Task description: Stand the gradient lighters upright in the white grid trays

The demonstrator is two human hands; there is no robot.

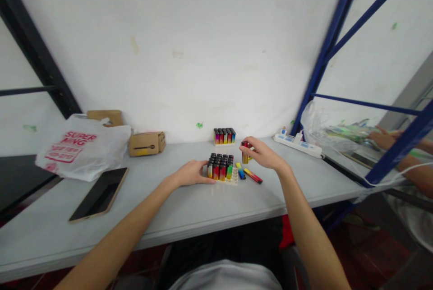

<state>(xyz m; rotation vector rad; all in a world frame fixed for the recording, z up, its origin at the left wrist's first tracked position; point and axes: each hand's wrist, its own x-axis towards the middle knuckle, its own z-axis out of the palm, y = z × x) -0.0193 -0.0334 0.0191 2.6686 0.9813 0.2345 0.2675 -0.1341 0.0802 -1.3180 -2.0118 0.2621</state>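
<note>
Several upright lighters (220, 163) with black tops and multicoloured bodies fill most of a cream tray (234, 178); a strip of bare slots shows at its right end. Around the tray's left end, my left hand (193, 173) is closed, thumb and fingers on either side. My right hand (260, 152) pinches a red-and-yellow lighter (245, 152), held upright just right of the tray. Beneath it on the table lie a blue-and-yellow lighter (240, 171) and a red-and-yellow loose lighter (253, 176). Something yellow behind my right fingers is mostly hidden.
A second tray of lighters (224, 136) stands by the wall. Leftward are a cardboard box (147, 144), a white plastic bag (84, 145) and a tablet (99, 194). A power strip (297, 145) lies at right, near a blue shelf frame (316, 73). Another person's hands (382, 137) are beyond it.
</note>
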